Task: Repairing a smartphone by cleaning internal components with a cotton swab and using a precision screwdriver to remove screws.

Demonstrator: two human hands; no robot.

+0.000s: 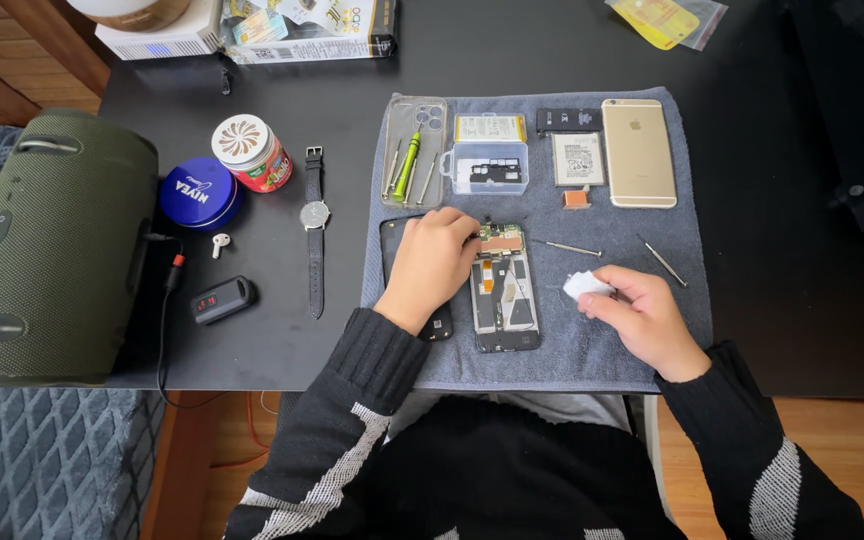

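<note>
The opened phone is lying flat on a grey towel on the black tabletop, with its back off and its little inside parts showing. The left hand is resting on its top corner, fingers curled and pressing near the small green board, and it is partly covering a black back cover just beside the phone. The right hand is pinching a small white wipe a little way to the right of the phone. The phone is looking light and stiff, but its inside parts are looking thin and easy to break, so the safest place to hold it is probably by its long side edges. Two thin metal tools are lying on the towel near the phone. Farther up are sitting a clear case with a green screwdriver, a small clear box, flat batteries and a gold phone. Off the towel to the left are lying a wristwatch, a white earbud, a blue tin, a red jar and a big green speaker. Nothing is blocking the phone except the left hand on it.
</note>
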